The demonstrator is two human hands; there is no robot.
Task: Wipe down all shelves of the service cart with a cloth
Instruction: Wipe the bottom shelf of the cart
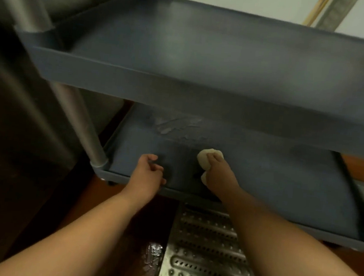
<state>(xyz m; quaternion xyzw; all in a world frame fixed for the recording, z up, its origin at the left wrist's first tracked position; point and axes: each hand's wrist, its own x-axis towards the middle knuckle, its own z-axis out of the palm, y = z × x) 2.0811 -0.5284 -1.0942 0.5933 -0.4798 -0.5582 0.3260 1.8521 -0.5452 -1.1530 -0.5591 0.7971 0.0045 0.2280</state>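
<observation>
cloth (207, 160) gripped by right hand (217, 172) on lower shelf (283, 181); left hand (148, 172) seemingly curled, empty.

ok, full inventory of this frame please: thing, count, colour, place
upper shelf: 1, dark blue-grey, top half of view
lower shelf: 1, dark blue-grey, below it, wet streaks at the back
cart post: 1, silver, left corner between the shelves
cloth: 1, white, bunched on lower shelf under right hand
perforated metal grate: 1, silver, floor beneath the cart's front edge
floor: reddish-brown, wet patch near grate
left hand: 1, at lower shelf's front rim
right hand: 1, holds the cloth
</observation>
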